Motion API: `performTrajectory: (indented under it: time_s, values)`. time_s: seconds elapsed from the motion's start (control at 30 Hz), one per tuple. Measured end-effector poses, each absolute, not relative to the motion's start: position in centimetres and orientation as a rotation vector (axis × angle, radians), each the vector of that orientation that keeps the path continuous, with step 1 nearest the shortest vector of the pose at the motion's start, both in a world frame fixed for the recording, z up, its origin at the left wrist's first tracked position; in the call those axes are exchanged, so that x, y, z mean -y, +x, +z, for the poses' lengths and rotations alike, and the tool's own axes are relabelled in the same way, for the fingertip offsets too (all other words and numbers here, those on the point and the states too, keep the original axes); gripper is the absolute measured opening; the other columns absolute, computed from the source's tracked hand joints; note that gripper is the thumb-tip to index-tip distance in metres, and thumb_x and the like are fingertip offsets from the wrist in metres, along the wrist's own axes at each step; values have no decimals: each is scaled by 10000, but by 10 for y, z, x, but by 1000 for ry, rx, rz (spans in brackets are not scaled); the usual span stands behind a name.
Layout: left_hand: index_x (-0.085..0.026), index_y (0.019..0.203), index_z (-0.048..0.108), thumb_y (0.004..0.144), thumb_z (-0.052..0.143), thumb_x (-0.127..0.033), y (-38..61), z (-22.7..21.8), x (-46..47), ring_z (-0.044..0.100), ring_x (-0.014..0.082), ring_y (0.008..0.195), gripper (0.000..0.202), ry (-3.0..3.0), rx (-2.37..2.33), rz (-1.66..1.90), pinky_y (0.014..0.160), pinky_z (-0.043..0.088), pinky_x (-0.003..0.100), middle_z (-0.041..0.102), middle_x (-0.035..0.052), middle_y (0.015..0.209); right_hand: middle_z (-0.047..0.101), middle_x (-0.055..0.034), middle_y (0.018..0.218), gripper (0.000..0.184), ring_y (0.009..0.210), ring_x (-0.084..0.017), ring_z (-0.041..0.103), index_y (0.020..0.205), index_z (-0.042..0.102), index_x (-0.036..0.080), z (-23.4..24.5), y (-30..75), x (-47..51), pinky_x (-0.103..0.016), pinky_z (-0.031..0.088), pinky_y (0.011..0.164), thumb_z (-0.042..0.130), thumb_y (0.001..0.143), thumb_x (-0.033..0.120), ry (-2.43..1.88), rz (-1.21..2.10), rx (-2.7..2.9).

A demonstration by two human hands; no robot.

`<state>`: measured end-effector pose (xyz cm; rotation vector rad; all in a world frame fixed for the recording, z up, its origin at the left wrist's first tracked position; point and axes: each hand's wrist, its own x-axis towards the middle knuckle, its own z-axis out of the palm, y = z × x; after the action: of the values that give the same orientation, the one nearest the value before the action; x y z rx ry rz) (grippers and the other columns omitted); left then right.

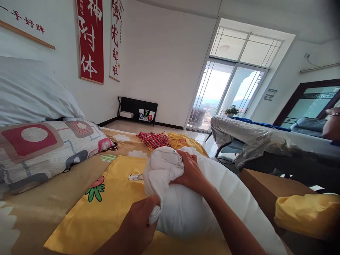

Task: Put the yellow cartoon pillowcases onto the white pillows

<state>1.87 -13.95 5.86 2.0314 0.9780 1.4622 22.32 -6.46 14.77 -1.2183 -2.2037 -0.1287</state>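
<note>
Several creases line the bunched end of the puffy white bedding (228,187), gripped by the right hand (190,171), while the left hand (140,217) pinches its crumpled edge. The rounded bulk lies partly over smooth yellow cloth (117,205), spread flat on a tan printed sheet (58,209).

Tight left grip (140,219), curved right grip (190,171)
</note>
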Motion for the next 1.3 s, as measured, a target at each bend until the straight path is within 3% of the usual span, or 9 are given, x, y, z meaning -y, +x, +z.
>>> performTrajectory:
  time_s: [0.2,0.33,0.47,0.6,0.8,0.93,1.13,1.23,1.3]
  values:
    - [-233,787,520,732,545,-161,40,68,128,491,142,555,94,1770,-1020,1476,545,373,220,532,-31,628,619,-114,982,654,926,-306,532,1201,438,167,112,203,69,-450,373,848,678,609,308,-1117,-262,2259]
    - [-212,746,491,690,542,-174,41,70,109,515,146,645,85,1623,-1023,1488,604,399,220,535,-24,683,611,-88,947,626,886,-277,530,1191,422,154,100,204,81,-448,373,861,586,589,210,-981,-183,2376]
    - [-203,703,475,621,509,-117,38,72,104,507,140,645,124,1642,-1088,1426,603,386,218,535,-31,659,596,-139,1078,756,980,-309,512,1299,353,116,94,204,96,-497,340,928,660,667,397,-965,-164,2474]
    - [-203,684,448,594,463,-64,41,80,103,513,127,604,166,1736,-1215,1420,579,379,210,533,-44,625,572,-185,1134,1018,986,-328,486,1361,308,54,84,191,105,-502,335,921,717,589,576,-1070,-241,2456]
    - [-203,810,515,671,440,-34,53,77,104,553,121,511,232,2052,-1342,1702,506,376,205,567,-46,581,584,-147,1103,744,966,-283,471,1353,373,83,82,169,99,-415,339,851,620,692,318,-1309,-255,2300]
    - [-186,816,537,758,431,-44,60,80,103,590,142,532,187,2270,-1383,1871,507,407,230,600,-13,601,601,-130,1117,529,954,-258,488,1283,451,117,93,168,86,-391,330,829,497,779,270,-1238,-156,2314]
    - [-169,977,609,845,512,-73,32,99,114,661,132,768,190,2334,-943,1984,721,514,228,691,20,829,665,-92,941,546,898,-265,559,1189,506,135,127,184,65,-370,344,781,488,649,206,-1180,-132,2277]
    - [-173,964,632,855,515,-68,5,94,119,614,99,632,191,1986,-891,2371,612,489,209,666,1,777,678,-77,929,507,867,-262,583,1142,541,155,159,197,53,-367,363,766,469,641,190,-1203,-166,2198]
    - [-167,900,629,869,498,-100,-5,84,112,565,88,551,151,1864,-952,2350,555,461,208,634,-9,710,675,-48,880,456,817,-234,584,1073,586,172,186,208,45,-351,379,738,460,635,159,-1192,-183,2131]
